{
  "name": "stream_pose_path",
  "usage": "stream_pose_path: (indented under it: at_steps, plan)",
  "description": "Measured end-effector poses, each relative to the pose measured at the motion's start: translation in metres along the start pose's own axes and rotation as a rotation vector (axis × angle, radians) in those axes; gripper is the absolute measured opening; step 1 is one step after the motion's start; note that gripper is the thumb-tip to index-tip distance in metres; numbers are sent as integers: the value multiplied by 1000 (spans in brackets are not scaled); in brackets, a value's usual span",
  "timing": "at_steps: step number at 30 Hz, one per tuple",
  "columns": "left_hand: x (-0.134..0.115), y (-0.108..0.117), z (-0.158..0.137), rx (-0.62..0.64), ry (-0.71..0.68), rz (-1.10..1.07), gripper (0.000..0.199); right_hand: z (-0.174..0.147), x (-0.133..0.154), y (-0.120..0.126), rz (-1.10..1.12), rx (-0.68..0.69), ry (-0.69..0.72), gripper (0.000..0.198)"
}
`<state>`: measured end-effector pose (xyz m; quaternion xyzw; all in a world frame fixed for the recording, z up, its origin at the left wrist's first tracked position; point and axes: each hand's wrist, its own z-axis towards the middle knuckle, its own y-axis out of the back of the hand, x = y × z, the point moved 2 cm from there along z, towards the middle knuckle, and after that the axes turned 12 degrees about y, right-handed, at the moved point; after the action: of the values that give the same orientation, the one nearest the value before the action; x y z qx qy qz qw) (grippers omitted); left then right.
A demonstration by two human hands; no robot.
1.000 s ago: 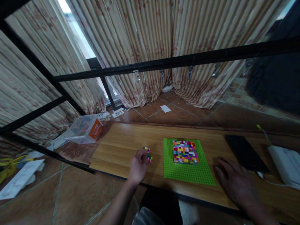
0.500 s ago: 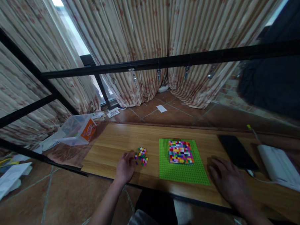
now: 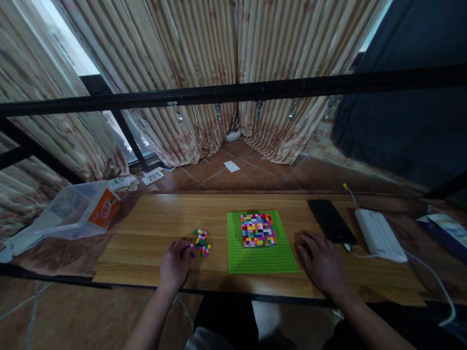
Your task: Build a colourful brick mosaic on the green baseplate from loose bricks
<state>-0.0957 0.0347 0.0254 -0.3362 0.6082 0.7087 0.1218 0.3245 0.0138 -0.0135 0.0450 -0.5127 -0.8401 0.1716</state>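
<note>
My left hand [image 3: 175, 264] rests at the left edge of a small pile of loose, many-coloured toy bricks [image 3: 201, 243]. Its thumb and fingers are drawn together beside the bricks; whatever is between the fingertips is too small to make out. A green studded baseplate [image 3: 262, 264] lies to the right of the pile, bearing a square block of many-coloured toy bricks [image 3: 259, 230]. Beyond the plate's right edge my right hand [image 3: 324, 261] lies on the wooden table [image 3: 158, 213], fingers apart and holding nothing.
A black phone [image 3: 331, 220] and a white power bank [image 3: 380, 235] with a cable lie right of my right hand. A clear plastic box [image 3: 77, 209] with an orange label stands left of the table. A black metal rail [image 3: 237, 92] crosses in front of the curtains.
The view has turned to the right, so everything sits farther left. My left hand stays by the loose bricks and my right hand stays on the table.
</note>
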Motion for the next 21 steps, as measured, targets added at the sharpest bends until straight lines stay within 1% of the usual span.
stream_pose_path:
  at_steps: [3,6,8,10,12,15,18,21]
  plan:
    - [1,1,0,-21,-10,-39,17,1,2,2,-2,3,-7,36]
    - [-9,2,-2,-30,-31,-142,18,1,2,2,-7,2,-3,36]
    - [-25,-1,-6,15,-81,-223,20,1,1,0,-9,-4,-3,37]
    - [-47,-9,-11,64,-136,-266,19,0,0,-1,-8,-8,-2,37]
    - [-71,-21,-15,111,-213,-256,16,0,-1,-2,-10,-9,0,36]
    - [-100,-40,-19,155,-275,-274,16,-1,-1,-2,-10,-7,2,37]
    - [-117,-54,-19,198,-292,-259,18,0,-1,-1,-13,-1,3,36]
    - [-122,-62,-16,203,-313,-214,18,0,1,0,-19,-3,5,36]
